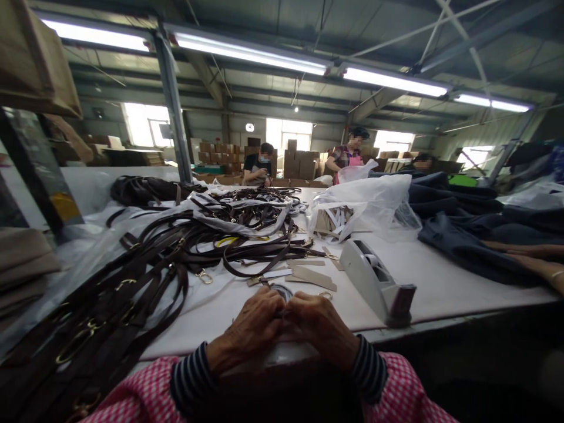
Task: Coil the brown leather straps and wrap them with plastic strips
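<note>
1. From my end I count two bare hands, left hand (258, 317) and right hand (319, 323), over the near edge of the bench (445, 294).
2. One dark loop (282, 288) sits just beyond my knuckles, between the hands; whether I grip it is hidden.
3. I count one tape dispenser (368, 288), one clear bag (388, 200), several beige strips (312, 276) and many dark straps (176, 241), too tangled to count.
4. Both my wrists angle inward, knuckles almost together; the fingers curl in, tips hidden, so I cannot tell what they hold.
</note>
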`<action>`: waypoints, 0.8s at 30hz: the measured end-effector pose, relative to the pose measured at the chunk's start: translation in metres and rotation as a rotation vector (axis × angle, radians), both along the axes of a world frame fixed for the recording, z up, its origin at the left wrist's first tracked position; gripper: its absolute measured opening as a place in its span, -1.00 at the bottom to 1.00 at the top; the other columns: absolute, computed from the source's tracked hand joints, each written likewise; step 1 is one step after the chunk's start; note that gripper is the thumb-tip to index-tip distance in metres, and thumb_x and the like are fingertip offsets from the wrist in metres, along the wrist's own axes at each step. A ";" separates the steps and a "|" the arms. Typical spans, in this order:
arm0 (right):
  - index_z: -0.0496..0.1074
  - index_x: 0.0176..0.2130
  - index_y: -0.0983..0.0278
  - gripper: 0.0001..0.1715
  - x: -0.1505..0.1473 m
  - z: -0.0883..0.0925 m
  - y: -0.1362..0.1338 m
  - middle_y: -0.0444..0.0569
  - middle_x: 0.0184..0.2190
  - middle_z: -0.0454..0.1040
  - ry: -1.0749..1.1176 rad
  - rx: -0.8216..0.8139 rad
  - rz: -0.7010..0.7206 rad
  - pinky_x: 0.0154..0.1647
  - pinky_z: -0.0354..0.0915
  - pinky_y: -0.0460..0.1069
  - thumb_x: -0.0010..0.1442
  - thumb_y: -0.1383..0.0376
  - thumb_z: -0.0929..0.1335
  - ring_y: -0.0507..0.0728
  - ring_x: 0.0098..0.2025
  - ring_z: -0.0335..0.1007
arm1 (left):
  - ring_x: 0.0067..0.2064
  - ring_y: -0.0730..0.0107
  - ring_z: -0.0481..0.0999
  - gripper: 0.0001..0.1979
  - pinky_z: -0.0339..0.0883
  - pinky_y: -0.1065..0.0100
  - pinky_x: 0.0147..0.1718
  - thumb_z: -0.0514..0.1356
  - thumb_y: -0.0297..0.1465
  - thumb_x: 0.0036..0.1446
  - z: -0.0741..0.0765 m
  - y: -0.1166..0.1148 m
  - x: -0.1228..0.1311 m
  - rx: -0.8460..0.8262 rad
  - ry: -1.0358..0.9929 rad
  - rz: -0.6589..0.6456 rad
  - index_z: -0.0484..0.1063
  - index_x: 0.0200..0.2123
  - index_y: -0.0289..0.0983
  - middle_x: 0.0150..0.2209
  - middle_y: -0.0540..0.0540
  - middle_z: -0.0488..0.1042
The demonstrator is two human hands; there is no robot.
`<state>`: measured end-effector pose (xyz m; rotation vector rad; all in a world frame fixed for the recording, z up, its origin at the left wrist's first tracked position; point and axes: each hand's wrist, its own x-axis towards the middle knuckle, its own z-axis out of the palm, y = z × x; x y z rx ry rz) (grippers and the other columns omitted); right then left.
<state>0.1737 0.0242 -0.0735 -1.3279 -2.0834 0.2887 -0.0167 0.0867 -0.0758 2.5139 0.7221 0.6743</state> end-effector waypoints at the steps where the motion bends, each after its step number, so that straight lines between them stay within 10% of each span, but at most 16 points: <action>1: 0.54 -0.36 0.26 -0.81 0.000 0.004 0.003 -0.11 -0.40 0.51 0.070 -0.045 0.005 -0.28 0.21 -0.06 0.21 0.50 0.38 0.09 -0.33 0.44 | -0.18 0.14 0.39 -0.95 0.22 0.18 -0.19 0.14 -0.44 0.08 0.003 0.001 -0.002 -0.029 -0.016 0.003 0.39 -0.34 -0.22 -0.29 -0.08 0.48; 10: 0.50 -0.33 0.28 -0.79 0.005 0.015 0.035 -0.19 -0.55 0.53 0.335 -0.373 0.079 -0.51 0.26 -0.11 -0.05 0.49 0.43 0.06 -0.53 0.43 | -0.39 0.35 0.46 -0.77 0.28 0.39 -0.41 0.13 -0.51 0.02 0.008 0.015 0.005 -0.341 -0.387 0.062 0.34 -0.19 -0.22 -0.41 0.02 0.50; 20: 0.51 -0.54 0.32 -0.73 0.008 0.014 0.057 -0.14 -0.58 0.48 0.383 -0.544 0.206 -0.50 0.21 -0.11 -0.02 0.17 0.50 0.00 -0.53 0.31 | -0.20 0.25 0.46 -0.88 0.30 0.26 -0.20 0.23 -0.42 0.21 -0.011 0.004 0.007 -0.069 -0.450 0.208 0.43 -0.16 -0.20 -0.22 -0.04 0.48; 24: 0.53 -0.49 0.33 -0.77 0.007 0.010 0.057 -0.09 -0.54 0.54 0.330 -0.517 0.194 -0.49 0.27 -0.10 0.02 0.20 0.46 0.04 -0.51 0.39 | 0.01 0.10 0.38 -0.79 0.27 0.13 -0.01 0.37 -0.31 0.19 -0.007 0.008 -0.010 0.045 -0.146 0.133 0.48 -0.13 -0.17 -0.06 -0.08 0.49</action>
